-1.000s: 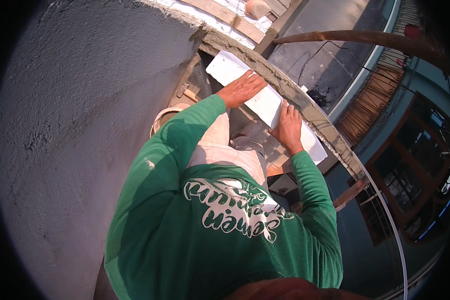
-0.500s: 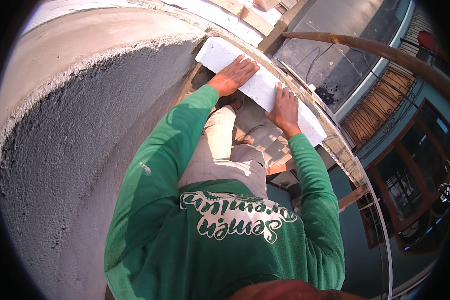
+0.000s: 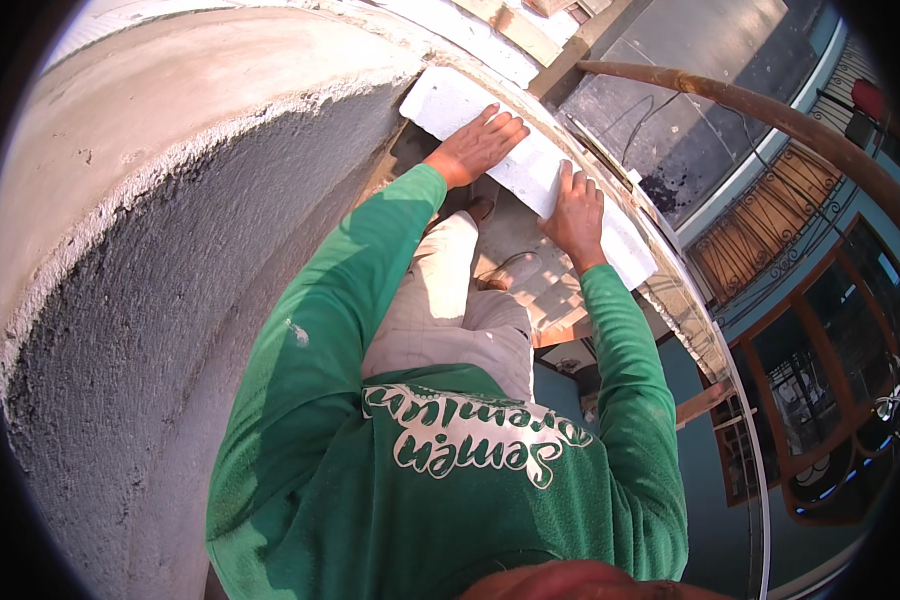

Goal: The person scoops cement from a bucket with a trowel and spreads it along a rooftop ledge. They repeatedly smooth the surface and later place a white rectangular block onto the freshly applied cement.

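A long white block [image 3: 526,160] with a smooth top lies slantwise along a low ledge in front of me. One end meets the rough grey wall on my left. My left hand [image 3: 478,148] rests across the upper left part of the block, its fingers bent over the top. Farther along, my right hand [image 3: 576,218] grips the near edge, fingers curled onto the upper face. The undersides of both hands, and the thumbs, are mostly hidden.
The rough grey wall [image 3: 220,210] curves along my left. Beyond the ledge stand dark panels [image 3: 670,110] and a brown pole [image 3: 730,92]. To the right, past the ledge, are an orange-brown grille [image 3: 765,225] and wood-framed windows [image 3: 820,340]. My shoes [image 3: 510,272] are on the floor below.
The whole view has shifted slightly. Both hands stay on the white block, which keeps about the same place against the wall and ledge.
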The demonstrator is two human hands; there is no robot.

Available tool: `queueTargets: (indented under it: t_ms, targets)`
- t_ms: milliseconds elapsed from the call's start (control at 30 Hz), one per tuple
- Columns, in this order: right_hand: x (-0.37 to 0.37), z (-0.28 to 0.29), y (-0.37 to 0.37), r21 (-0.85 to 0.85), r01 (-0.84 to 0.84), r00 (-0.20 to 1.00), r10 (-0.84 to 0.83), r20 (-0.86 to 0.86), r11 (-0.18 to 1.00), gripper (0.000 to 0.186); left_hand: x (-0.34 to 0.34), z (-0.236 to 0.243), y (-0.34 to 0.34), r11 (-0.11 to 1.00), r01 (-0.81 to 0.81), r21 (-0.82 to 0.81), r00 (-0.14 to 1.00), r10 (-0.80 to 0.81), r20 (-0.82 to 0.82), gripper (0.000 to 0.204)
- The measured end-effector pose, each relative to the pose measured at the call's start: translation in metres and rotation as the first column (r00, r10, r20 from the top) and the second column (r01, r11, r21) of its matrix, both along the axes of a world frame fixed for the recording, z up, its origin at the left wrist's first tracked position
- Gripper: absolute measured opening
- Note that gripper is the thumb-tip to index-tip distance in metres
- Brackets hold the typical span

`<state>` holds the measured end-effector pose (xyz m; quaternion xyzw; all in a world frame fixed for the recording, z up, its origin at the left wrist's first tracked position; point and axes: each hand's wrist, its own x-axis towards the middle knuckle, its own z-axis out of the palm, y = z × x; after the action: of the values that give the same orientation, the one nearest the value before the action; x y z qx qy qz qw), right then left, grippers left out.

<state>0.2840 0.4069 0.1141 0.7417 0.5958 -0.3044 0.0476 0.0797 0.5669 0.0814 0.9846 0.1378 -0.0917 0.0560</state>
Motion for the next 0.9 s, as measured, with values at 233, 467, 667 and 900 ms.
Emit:
queueTargets:
  t_ms: [233, 467, 667, 900]
  targets:
    - [0.001, -0.013, 0.002, 0.065, -0.010, 1.000, 0.011, -0.014, 0.998, 0.117, -0.002, -0.007, 0.003, 0.998, -0.038, -0.055, 0.999, 0.039, 0.022, 0.058]
    - [-0.003, -0.025, 0.005, 0.061, -0.038, 0.999, 0.037, 0.007, 0.997, 0.112, -0.007, -0.016, 0.006, 0.997, -0.048, -0.063, 0.998, 0.046, -0.039, 0.072]
    - [-0.005, -0.032, 0.005, 0.060, -0.031, 1.000, 0.031, 0.001, 0.998, 0.113, -0.007, -0.021, 0.006, 0.999, -0.038, -0.023, 0.999, 0.038, -0.019, 0.068]
    - [-0.005, -0.039, -0.001, 0.101, -0.002, 1.000, 0.004, -0.015, 0.995, 0.114, 0.000, -0.008, 0.012, 0.992, -0.069, -0.103, 0.996, 0.073, 0.042, 0.053]
